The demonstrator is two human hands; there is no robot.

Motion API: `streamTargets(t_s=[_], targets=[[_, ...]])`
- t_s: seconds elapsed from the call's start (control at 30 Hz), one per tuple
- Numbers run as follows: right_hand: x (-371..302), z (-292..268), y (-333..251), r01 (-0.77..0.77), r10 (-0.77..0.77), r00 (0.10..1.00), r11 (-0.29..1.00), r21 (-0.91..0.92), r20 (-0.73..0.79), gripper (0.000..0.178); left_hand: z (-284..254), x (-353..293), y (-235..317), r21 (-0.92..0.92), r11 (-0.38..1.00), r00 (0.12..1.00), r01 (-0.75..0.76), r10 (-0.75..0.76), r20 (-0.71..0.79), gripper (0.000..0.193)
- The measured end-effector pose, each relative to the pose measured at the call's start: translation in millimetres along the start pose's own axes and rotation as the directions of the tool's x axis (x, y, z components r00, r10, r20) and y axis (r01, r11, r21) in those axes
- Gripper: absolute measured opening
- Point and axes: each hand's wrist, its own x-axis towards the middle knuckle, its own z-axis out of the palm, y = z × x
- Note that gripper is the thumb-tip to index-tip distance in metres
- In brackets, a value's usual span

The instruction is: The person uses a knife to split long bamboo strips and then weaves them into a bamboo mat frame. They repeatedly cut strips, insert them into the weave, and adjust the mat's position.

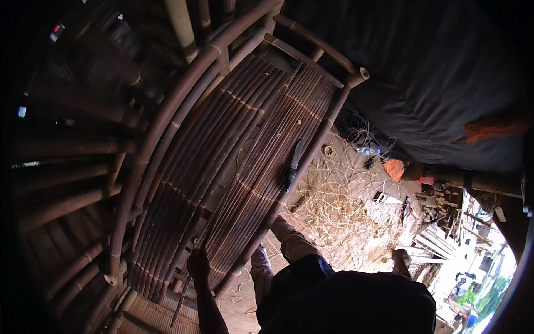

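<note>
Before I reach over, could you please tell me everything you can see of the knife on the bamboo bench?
The knife has a long, dark blade, apparently metal, and a black handle, possibly wrapped. It lies on the slatted seat of the bamboo bench, beside the front rail, handle end lowest in view. Neither the left hand nor the right hand touches it. Its sharpness cannot be judged.

No readable lettering from where I sit.
I can make out no words, numbers or signs anywhere in this view; on the clear bottle (368, 151) right of centre, any print would be too small for me to read.
</note>
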Motion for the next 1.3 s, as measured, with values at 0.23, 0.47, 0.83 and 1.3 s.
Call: streamTargets(t_s=[0.23,0.47,0.83,1.3], targets=[[-294.6,81.1,-263.3,0.960,-0.940,-0.167,-0.225,0.170,-0.299,0.075,32.8,-22.1,5.2,0.038,0.997,0.982,0.069,-0.061,-0.179,0.051],[-545.2,172.4,-390.7,0.378,-0.493,-0.773,-0.863,-0.334,0.399,0.060,31.8,-36.7,16.5,-0.322,0.945,0.907,-0.058,-0.085,-0.412,0.042],[-541.8,261.7,-423.6,0.402,-0.469,-0.792,-0.882,-0.244,0.391,0.028,138.1,-108.0,-175.0,-0.355,0.883,0.795,0.308,-0.444,-0.414,0.076],[-562.0,308.7,-462.0,0.584,-0.687,-0.572,-0.725,-0.366,0.447,0.036,217.3,7.2,-259.0,-0.368,0.916,0.912,0.158,-0.279,-0.302,0.092]])
